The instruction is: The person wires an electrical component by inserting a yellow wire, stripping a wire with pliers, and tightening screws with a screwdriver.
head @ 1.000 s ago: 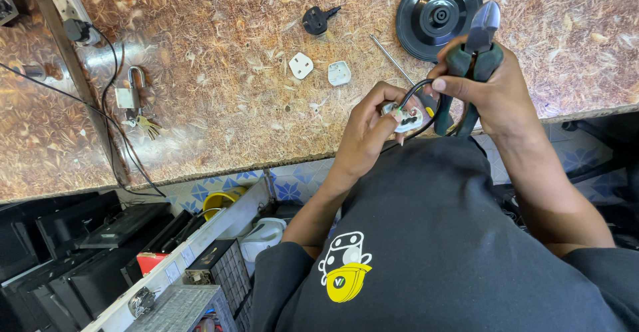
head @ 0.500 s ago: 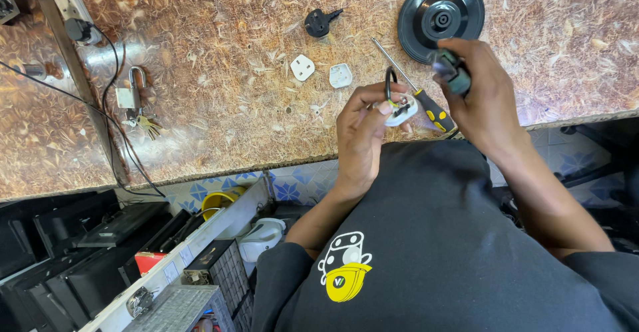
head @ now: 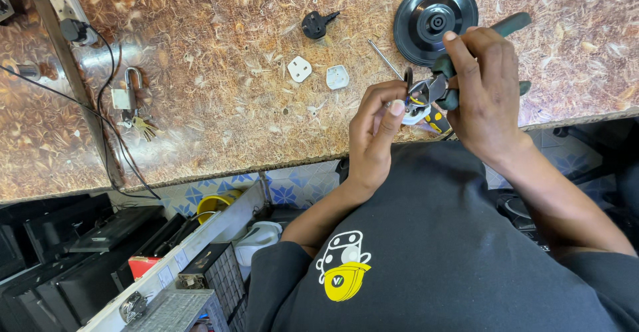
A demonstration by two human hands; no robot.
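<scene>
Pliers (head: pixel 459 72) with dark green handles sit squeezed in the right hand (head: pixel 486 92), their tip meeting the wires of a small white plug piece (head: pixel 416 109) pinched in the closed fingers of the left hand (head: pixel 376 132). Just beyond the grip lies a black round base (head: pixel 426 5); a thin metal rod (head: pixel 386 59) and two white plug covers (head: pixel 318 73) lie left of it on the speckled counter (head: pixel 219 105).

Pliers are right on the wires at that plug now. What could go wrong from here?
1. The green-handled pliers in the right hand bite close to the left hand fingertips holding the small white plug part; a slip could pinch them.
2. The work hangs near the edge of the speckled brown counter, so loosened pieces might drop to the cluttered floor.
</scene>
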